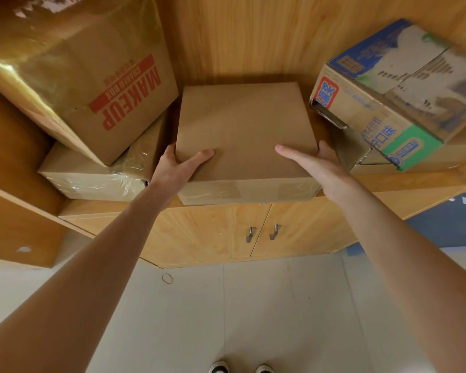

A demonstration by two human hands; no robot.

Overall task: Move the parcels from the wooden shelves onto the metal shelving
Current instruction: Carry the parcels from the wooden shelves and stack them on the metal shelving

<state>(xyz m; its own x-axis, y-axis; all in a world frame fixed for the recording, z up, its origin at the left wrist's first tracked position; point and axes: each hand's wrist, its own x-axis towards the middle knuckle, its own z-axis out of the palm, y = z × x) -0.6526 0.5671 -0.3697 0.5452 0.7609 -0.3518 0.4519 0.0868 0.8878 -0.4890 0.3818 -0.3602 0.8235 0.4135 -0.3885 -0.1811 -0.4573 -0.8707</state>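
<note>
A plain flat brown parcel lies on the wooden shelf, its front edge overhanging a little. My left hand grips its left front corner, thumb on top and fingers down the side. My right hand grips the right front corner the same way. A large "MAKEUP" carton leans on a taped box to the left. A blue, white and green printed carton sits on another box to the right. The metal shelving is out of view.
Below the shelf are wooden cabinet doors with two metal handles. A rubber band lies on the pale tiled floor. My shoes show at the bottom edge. A wooden panel juts out at the left.
</note>
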